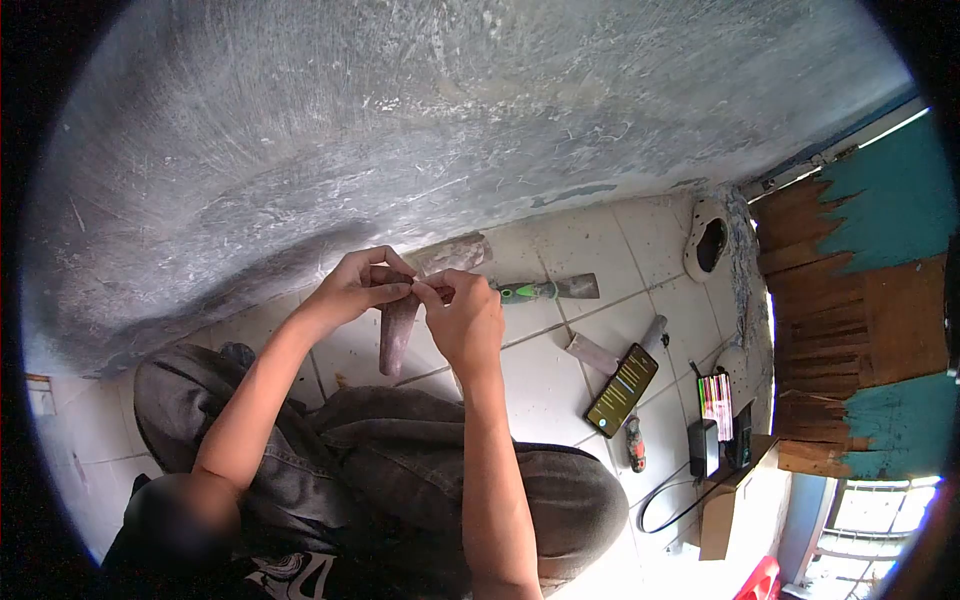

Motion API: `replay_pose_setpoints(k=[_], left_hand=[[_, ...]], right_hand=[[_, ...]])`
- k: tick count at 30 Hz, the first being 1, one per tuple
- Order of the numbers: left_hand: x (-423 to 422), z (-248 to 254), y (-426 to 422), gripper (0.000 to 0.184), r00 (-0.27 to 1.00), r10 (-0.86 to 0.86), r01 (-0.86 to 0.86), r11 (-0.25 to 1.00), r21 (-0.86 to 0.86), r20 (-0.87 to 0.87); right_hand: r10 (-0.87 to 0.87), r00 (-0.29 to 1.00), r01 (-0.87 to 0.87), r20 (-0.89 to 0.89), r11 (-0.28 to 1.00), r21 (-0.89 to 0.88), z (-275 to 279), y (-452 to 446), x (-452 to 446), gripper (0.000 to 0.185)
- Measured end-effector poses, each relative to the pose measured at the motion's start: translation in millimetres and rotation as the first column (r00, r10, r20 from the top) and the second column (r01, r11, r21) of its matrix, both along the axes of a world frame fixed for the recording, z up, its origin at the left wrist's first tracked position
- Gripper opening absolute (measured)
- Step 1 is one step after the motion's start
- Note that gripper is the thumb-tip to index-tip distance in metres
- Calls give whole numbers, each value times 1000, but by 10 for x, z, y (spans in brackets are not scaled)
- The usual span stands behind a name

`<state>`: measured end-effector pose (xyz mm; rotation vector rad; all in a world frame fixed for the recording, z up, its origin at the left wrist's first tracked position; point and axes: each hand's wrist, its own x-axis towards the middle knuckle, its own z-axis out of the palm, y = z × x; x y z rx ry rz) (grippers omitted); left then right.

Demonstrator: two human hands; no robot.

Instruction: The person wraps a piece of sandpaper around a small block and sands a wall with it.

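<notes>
My left hand (362, 287) and my right hand (466, 312) meet in front of the wall, thumbs and fingertips pinched close together. Whatever is between the fingertips is too small or hidden to make out. Just below them a curled, pinkish-grey piece like rolled sandpaper (398, 340) runs down from the fingers; its upper end is hidden, and I cannot tell whether it is held. Another piece of similar colour (460, 254) lies behind the hands at the foot of the wall. Right of my right hand, a putty knife (575, 287) with a green handle rests on the tiles.
A scuffed grey wall (400, 140) rises ahead of the tiled floor (535, 355). To the right lie a lit phone (622, 390), a red-and-black handle (635, 446), a strip (592, 353), a clog (708, 240), a black box (703, 447) with a cable, and a peeling wooden door (850, 310).
</notes>
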<state>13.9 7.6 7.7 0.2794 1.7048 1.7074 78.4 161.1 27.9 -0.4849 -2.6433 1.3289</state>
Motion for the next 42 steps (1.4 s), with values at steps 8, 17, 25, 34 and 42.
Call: replay_pose_setpoints(k=[8,17,25,34,42], left_hand=[[17,87,21,15,999,27,-27,1000,-2,-32],[1,18,34,21,995,-12,11,1000,-9,-95],[41,171,34,33,991,78,-78,997,-10,105],[-3,35,17,25,977,143,-160,982,101,155],[-13,-210,10,12,778,460,-553,825,119,428]], right_hand=[[-20,1000,20,-8,1000,-1,-26,-8,-1,17],[-26,1000,26,16,1000,6,-32,-10,-18,19],[-110,987,104,-117,993,-59,-66,5,-74,22],[-82,988,72,-128,994,-83,-28,-9,-78,20],[28,991,-39,-133,996,-82,-21,-4,-83,17]])
